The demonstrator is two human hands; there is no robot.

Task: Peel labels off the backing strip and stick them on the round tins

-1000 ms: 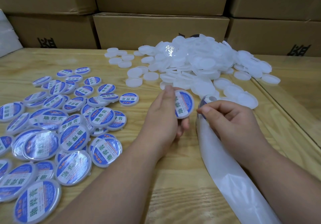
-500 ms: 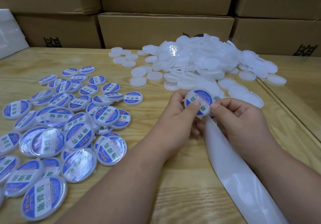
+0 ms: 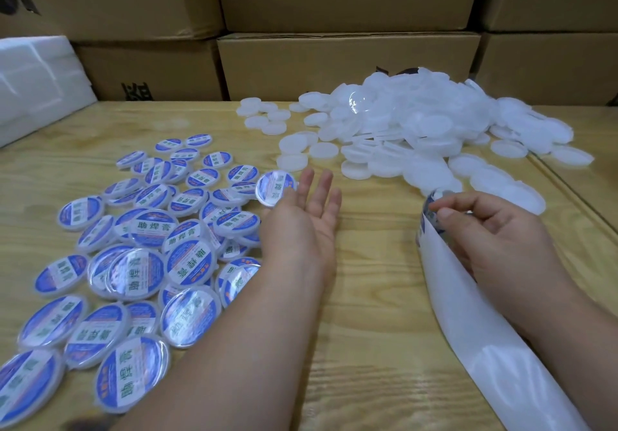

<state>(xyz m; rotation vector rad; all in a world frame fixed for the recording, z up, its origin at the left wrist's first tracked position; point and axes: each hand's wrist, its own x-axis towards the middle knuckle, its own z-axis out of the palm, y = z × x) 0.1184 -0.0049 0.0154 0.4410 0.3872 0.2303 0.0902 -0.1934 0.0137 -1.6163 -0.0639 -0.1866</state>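
Left hand (image 3: pixel 301 226), fingers released, lies mid-frame touching a labelled tin (image 3: pixel 276 189). At right, right hand (image 3: pixel 495 233) pinches the backing strip (image 3: pixel 468 317) over the counter (image 3: pixel 374 296).

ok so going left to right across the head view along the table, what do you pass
White foam block → spread of labelled tins → left hand, open, with a labelled tin at its fingertips → right hand pinching the backing strip, with the pile of unlabelled white tins behind it.
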